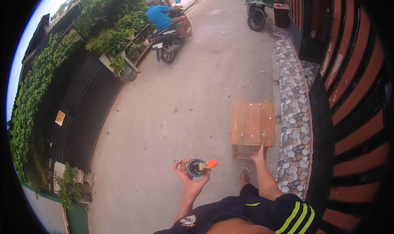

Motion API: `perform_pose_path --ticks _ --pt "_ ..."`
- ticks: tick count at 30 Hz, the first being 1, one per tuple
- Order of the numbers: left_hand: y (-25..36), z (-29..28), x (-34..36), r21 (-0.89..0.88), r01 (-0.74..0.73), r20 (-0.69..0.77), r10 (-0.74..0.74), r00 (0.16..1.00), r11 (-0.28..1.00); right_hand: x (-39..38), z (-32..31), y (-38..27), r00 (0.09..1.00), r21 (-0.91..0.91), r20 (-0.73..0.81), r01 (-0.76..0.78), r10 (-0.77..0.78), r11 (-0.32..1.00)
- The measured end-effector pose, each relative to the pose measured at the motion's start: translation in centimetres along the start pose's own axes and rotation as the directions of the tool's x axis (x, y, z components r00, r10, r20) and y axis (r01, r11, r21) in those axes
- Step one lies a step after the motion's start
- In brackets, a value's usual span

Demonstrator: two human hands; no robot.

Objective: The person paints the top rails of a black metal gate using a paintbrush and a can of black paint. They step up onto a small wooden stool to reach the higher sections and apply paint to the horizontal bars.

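My left hand [193, 184] is closed around a small dark cup [196, 173], thumb on one side and fingers on the other. From the cup sticks out what looks like a paintbrush, pale inside the cup and with a bright orange end [212, 164]. Low and wooden, a small table [252, 125] stands on the paving to the front right, its top dotted with pale specks. At its near edge is my right hand [258, 155], one digit over the top and the others partly hidden below the rim, apparently gripping it.
A person in a blue shirt [159, 15] sits on a motorbike [169, 47] at the far left. Another motorbike [256, 18] is parked at the far right. A pebble-patterned strip [292, 123] and a striped gate [357, 131] line the right side; a dark gate [82, 111] and plants line the left.
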State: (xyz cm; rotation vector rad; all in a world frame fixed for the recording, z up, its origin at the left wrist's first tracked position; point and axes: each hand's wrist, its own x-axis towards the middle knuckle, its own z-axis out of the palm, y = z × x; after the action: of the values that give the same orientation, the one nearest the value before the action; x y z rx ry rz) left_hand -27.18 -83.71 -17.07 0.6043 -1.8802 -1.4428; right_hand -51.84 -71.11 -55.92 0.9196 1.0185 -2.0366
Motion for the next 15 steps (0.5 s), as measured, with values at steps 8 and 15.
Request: perform_pose_path --ticks 8,15 --pt "-2.0 -0.6 11.0 0.020 -0.028 -0.040 0.029 0.999 0.999 4.9 2.8 -1.6 0.883 0.050 -0.437 0.214 -0.172 0.975" --pt "-5.3 -0.1 20.2 -0.027 -0.025 0.239 0.030 0.971 0.999 1.1 4.3 -2.4 0.805 0.100 -0.553 0.320 -0.215 0.942"
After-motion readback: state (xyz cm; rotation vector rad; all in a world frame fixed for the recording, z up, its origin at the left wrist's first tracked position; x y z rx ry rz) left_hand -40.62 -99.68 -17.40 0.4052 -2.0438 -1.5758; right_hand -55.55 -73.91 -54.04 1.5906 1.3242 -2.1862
